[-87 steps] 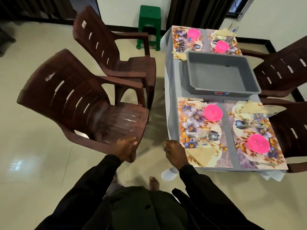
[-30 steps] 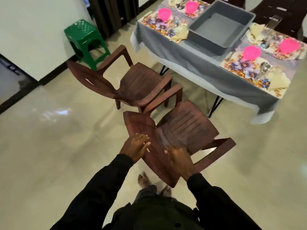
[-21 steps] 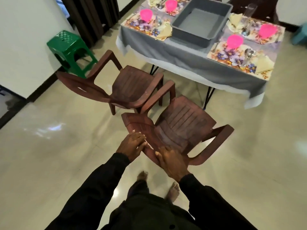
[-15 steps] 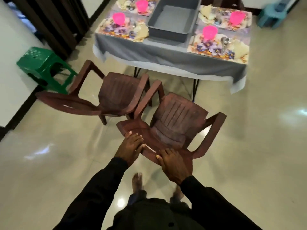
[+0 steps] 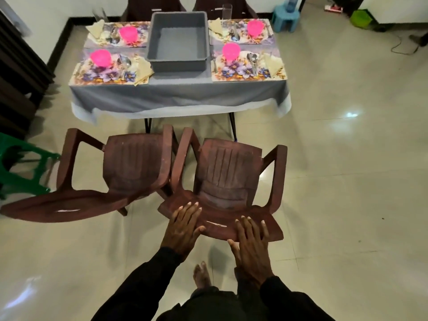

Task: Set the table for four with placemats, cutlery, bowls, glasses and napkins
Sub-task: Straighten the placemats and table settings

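standing behind the right-hand chair (image 5: 228,174) of two brown plastic chairs, the person has both hands on the top rim of its backrest. left hand (image 5: 183,228): fingers straight, slightly spread, laid flat over the rim, thumb along the near edge. right hand (image 5: 251,242): likewise flat and spread on the rim, thumb hanging off the near edge. neither hand curls round anything. second chair (image 5: 129,167) stands just beside on the left, armrests nearly touching; both seats face the desk (image 5: 178,96), which is cloth-covered and stands beyond them. four floral placemats (image 5: 243,71) lie at its corners, each carrying a pink bowl (image 5: 231,50), a folded napkin (image 5: 273,63) and cutlery (image 5: 253,59). a tall glass (image 5: 226,11) is plain at the far right setting; other glasses too blurred to tell. grey tub (image 5: 178,38) sits mid-desk between the mats. green stool (image 5: 18,167) at the left edge.
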{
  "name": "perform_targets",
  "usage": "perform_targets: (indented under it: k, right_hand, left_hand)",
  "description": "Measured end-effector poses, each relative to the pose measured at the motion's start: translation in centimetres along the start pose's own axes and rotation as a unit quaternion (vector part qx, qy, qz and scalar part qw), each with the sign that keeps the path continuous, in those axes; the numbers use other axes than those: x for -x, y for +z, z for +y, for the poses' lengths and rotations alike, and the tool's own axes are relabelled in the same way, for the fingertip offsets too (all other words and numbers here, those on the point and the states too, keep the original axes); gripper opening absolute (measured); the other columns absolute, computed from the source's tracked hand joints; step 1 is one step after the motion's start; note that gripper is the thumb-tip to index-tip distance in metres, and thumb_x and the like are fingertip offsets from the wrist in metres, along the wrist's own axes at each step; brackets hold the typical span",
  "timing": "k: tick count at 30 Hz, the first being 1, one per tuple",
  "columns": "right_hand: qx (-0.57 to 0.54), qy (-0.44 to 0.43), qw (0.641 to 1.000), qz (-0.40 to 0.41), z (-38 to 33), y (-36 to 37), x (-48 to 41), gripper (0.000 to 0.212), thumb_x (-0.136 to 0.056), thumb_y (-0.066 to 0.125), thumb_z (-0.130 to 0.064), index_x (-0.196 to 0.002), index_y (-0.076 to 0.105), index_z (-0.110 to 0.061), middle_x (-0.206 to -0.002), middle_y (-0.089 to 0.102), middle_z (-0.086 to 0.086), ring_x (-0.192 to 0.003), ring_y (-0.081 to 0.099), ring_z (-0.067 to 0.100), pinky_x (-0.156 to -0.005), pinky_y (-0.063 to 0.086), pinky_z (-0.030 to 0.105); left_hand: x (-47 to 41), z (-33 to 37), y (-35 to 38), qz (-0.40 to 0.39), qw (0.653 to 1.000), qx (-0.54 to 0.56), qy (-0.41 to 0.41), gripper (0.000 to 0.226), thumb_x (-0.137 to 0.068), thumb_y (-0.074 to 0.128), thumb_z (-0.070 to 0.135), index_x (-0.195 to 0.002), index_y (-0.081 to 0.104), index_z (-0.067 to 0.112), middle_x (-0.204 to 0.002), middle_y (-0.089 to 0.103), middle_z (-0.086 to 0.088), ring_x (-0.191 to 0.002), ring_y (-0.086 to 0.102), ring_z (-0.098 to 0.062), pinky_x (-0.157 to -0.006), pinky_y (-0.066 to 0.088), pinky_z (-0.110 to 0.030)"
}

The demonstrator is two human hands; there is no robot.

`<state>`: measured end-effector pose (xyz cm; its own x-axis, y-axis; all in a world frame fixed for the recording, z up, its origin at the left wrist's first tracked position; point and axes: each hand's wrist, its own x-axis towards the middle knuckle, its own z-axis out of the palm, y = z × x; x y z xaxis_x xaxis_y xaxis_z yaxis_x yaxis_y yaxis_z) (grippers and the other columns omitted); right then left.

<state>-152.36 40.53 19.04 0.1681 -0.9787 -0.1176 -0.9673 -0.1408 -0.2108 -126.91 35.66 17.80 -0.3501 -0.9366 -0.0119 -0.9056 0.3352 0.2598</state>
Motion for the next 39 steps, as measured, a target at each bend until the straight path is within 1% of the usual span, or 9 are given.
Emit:
perform_targets:
  k: [3, 8, 14, 22, 29, 33, 36, 38, 39]
  right_hand:
    - [-0.029, -0.010, 0.999, 0.011, 0.5, 0.3, -0.4, 0.056, -0.102, 0.042, -0.051, -0.146, 0.052, -0.019, -0.156, 0.044, 0.003, -0.150, 0.032, 0.024, -0.121, 0.020, 0.056]
    - [-0.033, -0.034, 0.999, 0.008, 3.1, -0.3, -2.1, 0.058, -0.105, 0.027, -0.053, -0.151, 0.045, -0.022, -0.162, 0.036, -0.001, -0.153, 0.024, 0.017, -0.121, 0.019, 0.053]
    - [-0.034, -0.074, 0.996, 0.035, 8.3, -2.8, -6.6, 0.055, -0.108, 0.023, -0.048, -0.151, 0.045, -0.022, -0.161, 0.037, -0.006, -0.151, 0.027, 0.014, -0.120, 0.020, 0.050]
    - [-0.018, -0.100, 0.994, 0.028, 12.2, -4.8, -11.4, 0.060, -0.107, 0.028, -0.050, -0.160, 0.028, -0.021, -0.164, 0.029, -0.008, -0.152, 0.024, 0.012, -0.121, 0.017, 0.045]
    - [-0.017, -0.140, 0.990, 0.017, 14.8, -5.5, -13.2, 0.058, -0.108, 0.025, -0.049, -0.160, 0.027, -0.023, -0.164, 0.029, -0.008, -0.153, 0.021, 0.011, -0.121, 0.016, 0.043]
    - [-0.025, -0.152, 0.988, 0.023, 15.4, -5.4, -13.4, 0.058, -0.108, 0.023, -0.049, -0.160, 0.027, -0.024, -0.165, 0.028, -0.009, -0.153, 0.021, 0.011, -0.120, 0.017, 0.043]
    - [-0.024, -0.159, 0.987, 0.027, 15.7, -5.6, -13.7, 0.056, -0.108, 0.027, -0.045, -0.160, 0.028, -0.023, -0.165, 0.028, -0.009, -0.153, 0.022, 0.011, -0.118, 0.020, 0.044]
    - [-0.019, -0.164, 0.986, 0.028, 16.0, -5.8, -13.6, 0.056, -0.108, 0.029, -0.044, -0.159, 0.029, -0.023, -0.165, 0.028, -0.009, -0.152, 0.024, 0.011, -0.118, 0.022, 0.044]
    - [-0.013, -0.166, 0.986, 0.033, 16.0, -5.9, -13.4, 0.055, -0.108, 0.030, -0.043, -0.159, 0.029, -0.023, -0.164, 0.028, -0.009, -0.151, 0.025, 0.012, -0.117, 0.022, 0.044]
  left_hand:
    - [-0.1, 0.1, -0.2, 0.002, 1.000, 0.002, 0.003, 0.060, -0.109, 0.022, 0.049, -0.148, 0.049, 0.014, -0.157, 0.043, -0.003, -0.148, 0.036, -0.022, -0.117, 0.032, -0.046]
    - [-1.7, 1.7, -0.1, -0.013, 1.000, 0.007, -0.018, 0.063, -0.107, 0.023, 0.054, -0.151, 0.045, 0.015, -0.160, 0.040, -0.003, -0.149, 0.033, -0.022, -0.119, 0.028, -0.044]
    - [-6.6, 5.2, -0.1, -0.022, 0.998, 0.025, -0.062, 0.070, -0.106, 0.024, 0.060, -0.151, 0.045, 0.011, -0.161, 0.038, -0.006, -0.151, 0.031, -0.024, -0.121, 0.026, -0.044]
    - [-11.2, 7.4, 0.5, -0.020, 0.993, 0.020, -0.112, 0.071, -0.105, 0.025, 0.060, -0.152, 0.044, 0.011, -0.160, 0.040, -0.008, -0.150, 0.033, -0.025, -0.121, 0.024, -0.044]
    - [-13.1, 9.2, 1.0, -0.016, 0.989, 0.021, -0.149, 0.074, -0.104, 0.022, 0.062, -0.153, 0.041, 0.009, -0.160, 0.038, -0.009, -0.149, 0.034, -0.026, -0.121, 0.023, -0.044]
    - [-13.5, 9.6, 0.9, -0.014, 0.989, 0.019, -0.147, 0.076, -0.103, 0.023, 0.064, -0.153, 0.042, 0.010, -0.160, 0.038, -0.010, -0.148, 0.036, -0.026, -0.122, 0.020, -0.042]
    - [-13.9, 9.8, 0.9, -0.035, 0.988, 0.020, -0.152, 0.081, -0.102, 0.019, 0.068, -0.155, 0.037, 0.010, -0.163, 0.033, -0.010, -0.150, 0.032, -0.027, -0.124, 0.020, -0.043]
    - [-13.8, 10.3, 0.9, -0.052, 0.985, 0.029, -0.161, 0.087, -0.099, 0.011, 0.073, -0.159, 0.028, 0.011, -0.167, 0.023, -0.010, -0.153, 0.024, -0.027, -0.124, 0.021, -0.047]
    - [-13.8, 10.5, 0.9, -0.059, 0.985, 0.027, -0.161, 0.091, -0.097, 0.006, 0.075, -0.161, 0.021, 0.011, -0.169, 0.015, -0.009, -0.155, 0.017, -0.027, -0.125, 0.018, -0.047]
